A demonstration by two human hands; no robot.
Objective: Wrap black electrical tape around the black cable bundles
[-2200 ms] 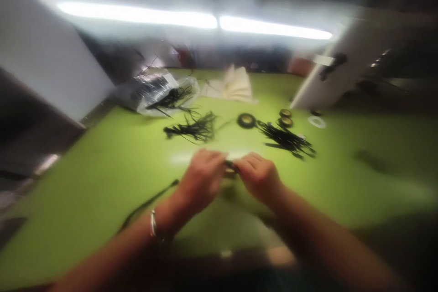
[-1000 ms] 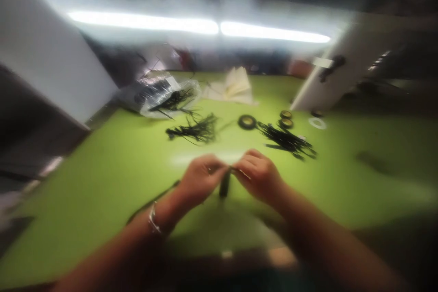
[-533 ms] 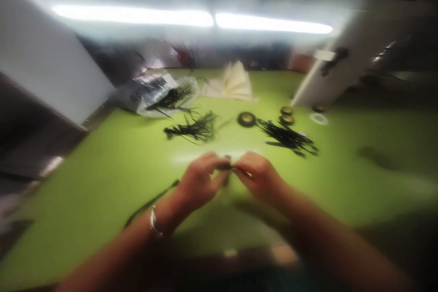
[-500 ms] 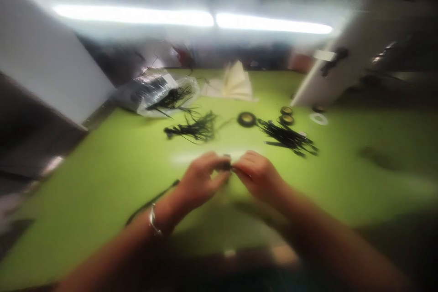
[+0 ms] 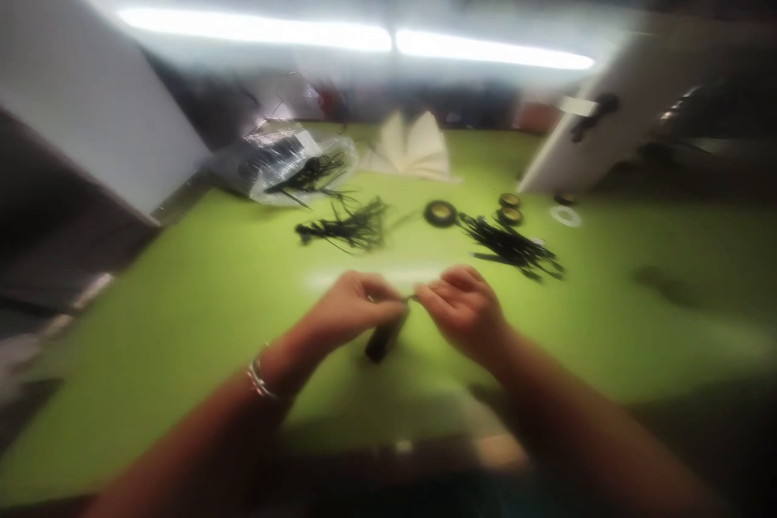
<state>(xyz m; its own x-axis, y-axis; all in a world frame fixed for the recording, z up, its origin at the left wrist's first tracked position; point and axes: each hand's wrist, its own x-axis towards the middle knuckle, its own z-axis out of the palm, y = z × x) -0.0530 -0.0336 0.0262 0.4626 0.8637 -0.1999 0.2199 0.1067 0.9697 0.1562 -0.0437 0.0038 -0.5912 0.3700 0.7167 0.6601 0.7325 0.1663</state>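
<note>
My left hand [image 5: 355, 307], with a silvery bracelet at the wrist, pinches a thin dark strand [image 5: 410, 298] between thumb and forefinger. Just to the right, my right hand [image 5: 464, 303] has its fingers curled and pinches the other end of this strand. Below the left fingertips is a dark, bar-like piece [image 5: 384, 338], blurred; whether it joins the strand I cannot tell. Both hands are over the green tabletop [image 5: 200, 324], near its front edge.
Beyond my hands lie a loose tangle of black cables [image 5: 349, 228], a black tape roll [image 5: 440, 214] and a bundle of black cables [image 5: 513, 247]. Farther back are a plastic bag [image 5: 285, 166], an open paper booklet [image 5: 418, 147], small rolls [image 5: 510, 214] and a white ring [image 5: 565, 216].
The dark piece at my left fingertips now shows lower, beneath that hand. My hands have drawn slightly apart, and the black cable beside my left wrist is out of sight.
</note>
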